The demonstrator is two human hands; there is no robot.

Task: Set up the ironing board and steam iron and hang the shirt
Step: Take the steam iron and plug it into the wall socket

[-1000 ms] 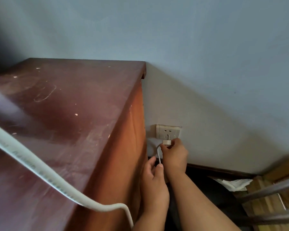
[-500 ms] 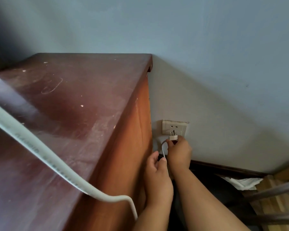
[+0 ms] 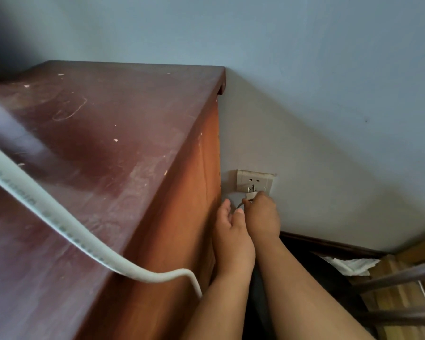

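1. Two bare forearms reach down and forward into the gap beside a wooden cabinet (image 3: 133, 180); nearest the camera, a thick white cable (image 3: 59, 224) trails across the cabinet top and drops off its edge just behind the left wrist.
2. Left hand (image 3: 232, 238) sits just behind and to the left of the right hand, against the cabinet's side. Its fingers look loosely curled near the thin cord (image 3: 239, 206) below the plug; whether they actually hold it I cannot tell.
3. Right hand (image 3: 263, 217) pinches the white plug (image 3: 251, 195) at its fingertips, prongs pointing up toward the wall socket (image 3: 254, 180) directly ahead of it. The prongs are at the lower holes but look not fully seated.
4. Risks, as I judge them: the plug is tilted, so pushing now could bend a prong or miss the slots; fingertips sit close to the metal, so a slip during insertion could touch a live prong; tension in the cable draped over the cabinet could tug the plug back out.
5. Farther right of the hands, crumpled white paper (image 3: 351, 265) and wooden rails (image 3: 400, 276) lie by the skirting.
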